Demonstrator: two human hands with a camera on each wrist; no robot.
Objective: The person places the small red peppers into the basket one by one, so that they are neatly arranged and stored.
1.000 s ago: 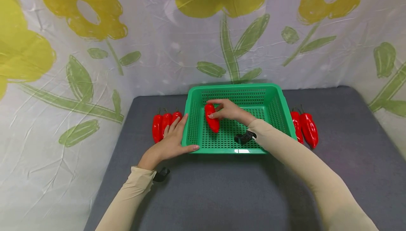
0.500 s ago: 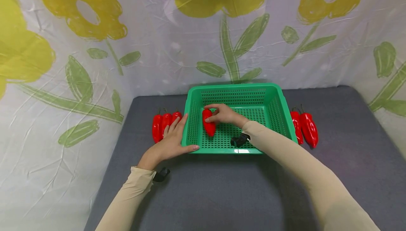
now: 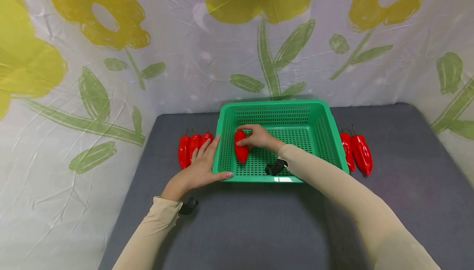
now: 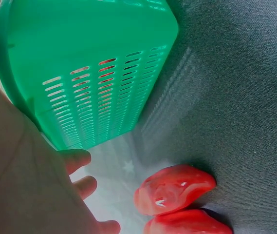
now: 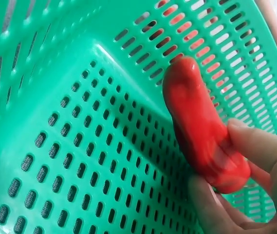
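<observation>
A red pepper is pinched between the thumb and fingers of my right hand, low inside the green plastic basket. In the right wrist view the pepper leans near the slotted side wall, its blunt tip pointing away from the hand. My left hand lies along the basket's left edge, fingers spread and straight, thumb over the front left corner. In the left wrist view this hand rests against the basket rim, with red peppers on the cloth below.
Several red peppers lie side by side left of the basket, partly behind the left fingers. More peppers lie just right of it. The grey table extends in front, and a flower-printed curtain hangs close behind.
My right hand has moved left and slightly toward me with the pepper, which now sits nearer the basket's left wall and more upright in view. The left hand stays put.
</observation>
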